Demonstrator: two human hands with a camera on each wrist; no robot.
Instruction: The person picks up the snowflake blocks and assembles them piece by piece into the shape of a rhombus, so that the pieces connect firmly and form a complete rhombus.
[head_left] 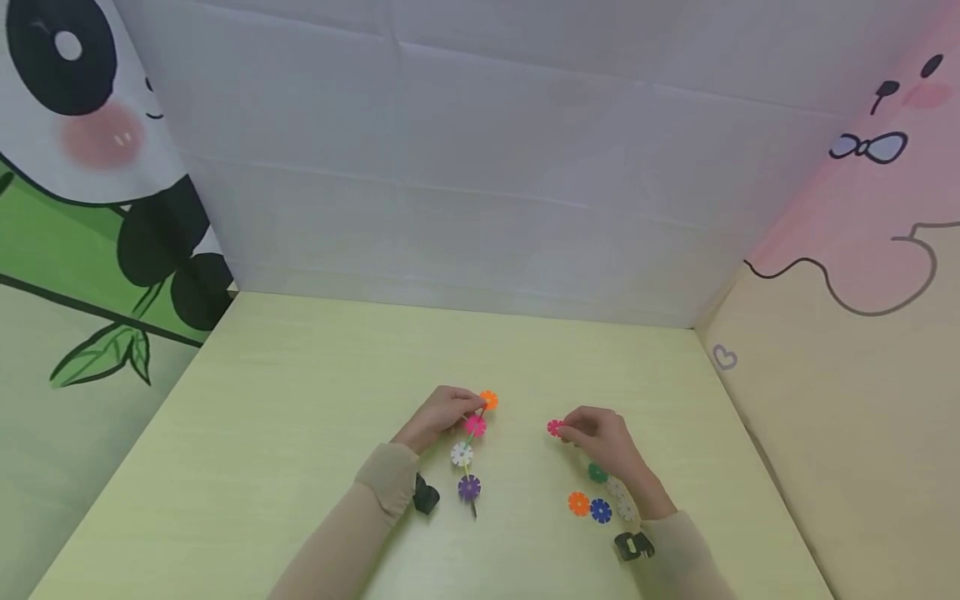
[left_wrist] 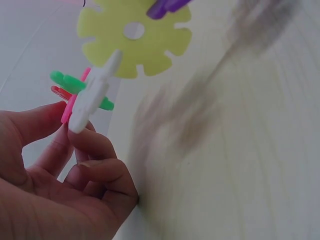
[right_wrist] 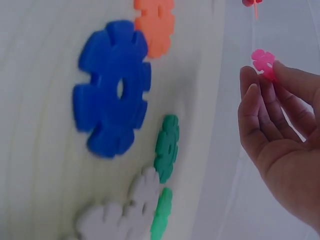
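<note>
My left hand (head_left: pixel 442 412) pinches the upper part of a chain of interlocked, notched plastic discs. In the head view an orange disc (head_left: pixel 489 400) tops the chain, followed downward by a pink disc (head_left: pixel 476 426), a white disc (head_left: pixel 462 454) and a purple disc (head_left: pixel 469 487). Other discs slot in edge-on between them, such as a yellow disc (left_wrist: pixel 112 45) and a green disc (left_wrist: pixel 67 81) in the left wrist view. To the right, my right hand (head_left: pixel 603 437) pinches a single pink disc (right_wrist: pixel 262 60) between thumb and fingertips, apart from the chain.
Loose discs lie on the pale table (head_left: pixel 315 367) below my right hand: an orange disc (head_left: pixel 578 503), a blue disc (head_left: pixel 601 511), a dark green disc (head_left: pixel 597 472) and whitish discs (head_left: pixel 625 507). Black wrist devices (head_left: pixel 425 496) sit by both sleeves. A white backdrop (head_left: pixel 480 183) stands behind.
</note>
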